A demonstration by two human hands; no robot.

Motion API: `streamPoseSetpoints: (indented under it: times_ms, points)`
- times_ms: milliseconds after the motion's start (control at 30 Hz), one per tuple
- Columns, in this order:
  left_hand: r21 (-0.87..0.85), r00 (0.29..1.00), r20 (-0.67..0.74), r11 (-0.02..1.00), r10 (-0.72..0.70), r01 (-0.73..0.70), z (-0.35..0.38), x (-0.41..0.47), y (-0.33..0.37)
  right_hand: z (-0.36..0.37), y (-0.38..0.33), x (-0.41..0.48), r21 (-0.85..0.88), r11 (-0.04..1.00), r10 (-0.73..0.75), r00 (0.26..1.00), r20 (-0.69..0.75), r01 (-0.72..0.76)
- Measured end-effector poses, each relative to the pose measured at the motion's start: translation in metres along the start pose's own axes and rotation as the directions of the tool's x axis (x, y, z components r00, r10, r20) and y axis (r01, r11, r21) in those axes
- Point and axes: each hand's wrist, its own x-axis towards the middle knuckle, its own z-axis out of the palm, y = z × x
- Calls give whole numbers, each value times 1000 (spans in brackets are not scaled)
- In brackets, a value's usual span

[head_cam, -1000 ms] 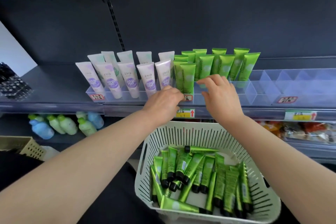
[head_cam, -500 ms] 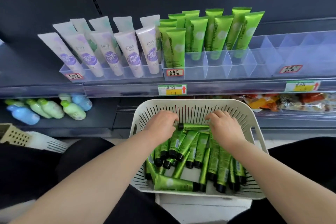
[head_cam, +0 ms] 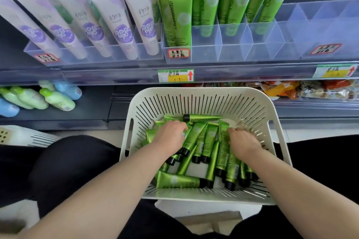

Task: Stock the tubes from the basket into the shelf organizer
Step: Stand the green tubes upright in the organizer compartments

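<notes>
A white slotted basket point(head_cam: 194, 92) sits in front of me with several small green tubes point(head_cam: 210, 141) with black caps piled in it. My left hand point(head_cam: 171, 136) is down in the pile's left side, its fingers curled round a green tube. My right hand point(head_cam: 242, 140) is at the pile's right side, fingers curled into the tubes there and gripping one. Above, the clear shelf organizer point(head_cam: 233, 50) holds tall green tubes point(head_cam: 178, 15) upright in its left and rear compartments; several front and right compartments hold nothing.
White-and-purple tubes point(head_cam: 124, 25) fill a second clear organizer to the left. The lower shelf holds green and blue bottles point(head_cam: 58, 100) at left and snack packs point(head_cam: 310, 89) at right. Another white basket point(head_cam: 19, 136) shows at the left edge. My dark-clothed legs flank the basket.
Both hands came down from the organizer's front edge into the basket and sank deeper among the tubes. The view tilted down and moved closer.
</notes>
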Motion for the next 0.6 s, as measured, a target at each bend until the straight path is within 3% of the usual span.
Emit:
streamPoseSetpoints:
  times_ms: [200, 400, 600]
  points:
    - [-30, 1000, -7, 1000, 8, -8, 5, 2, 1, -2, 0, -1, 0, 1000, -30, 999, -9, 30]
    - [-40, 999, -32, 999, 21, -22, 6, 1, -1, -9, -1, 4, 401, 906, -122, 991, -56, 134]
    - [-36, 999, -40, 999, 28, -29, 4, 0, 3, 0, 2, 1, 221, 973, -74, 997, 24, 66]
